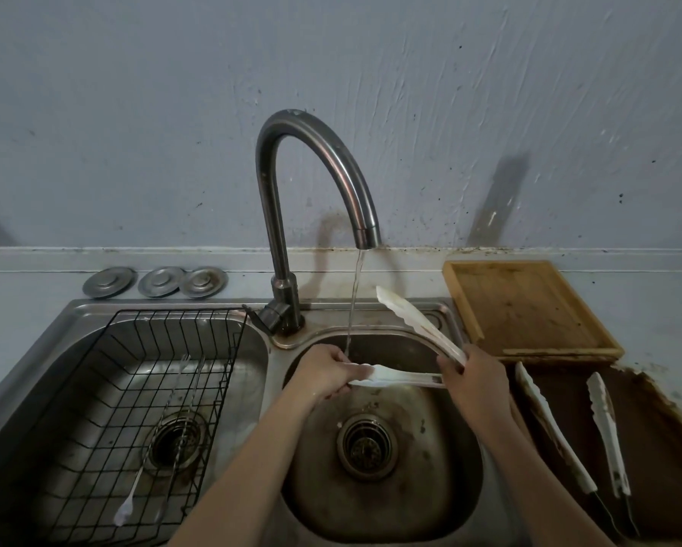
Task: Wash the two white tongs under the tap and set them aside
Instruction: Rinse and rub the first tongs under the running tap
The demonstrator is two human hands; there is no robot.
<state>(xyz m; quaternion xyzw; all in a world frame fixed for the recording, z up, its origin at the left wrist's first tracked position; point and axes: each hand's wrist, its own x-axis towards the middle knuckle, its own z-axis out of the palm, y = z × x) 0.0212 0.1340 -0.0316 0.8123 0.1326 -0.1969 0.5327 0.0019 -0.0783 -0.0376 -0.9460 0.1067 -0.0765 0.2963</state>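
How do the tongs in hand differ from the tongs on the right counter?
The held tongs are over the round sink, gripped by the left hand and right hand; the counter tongs lie untouched. The held arms spread wide, one under the tap water; the counter arms lie nearly parallel and away from it. Both are white.

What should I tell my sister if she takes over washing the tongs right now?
Left hand: rubbing the lower arm of the tongs in hand where the water lands.
Right hand: gripping the hinge end; the upper arm sticks up toward the tap.
Tap is running into the right basin.
The other tongs lie on the dark mat right of the sink, spread open. Whether they are washed cannot be told.
Done: first tongs under the water.
Left: finish rinsing them, set them aside, wash the other pair if unwashed.
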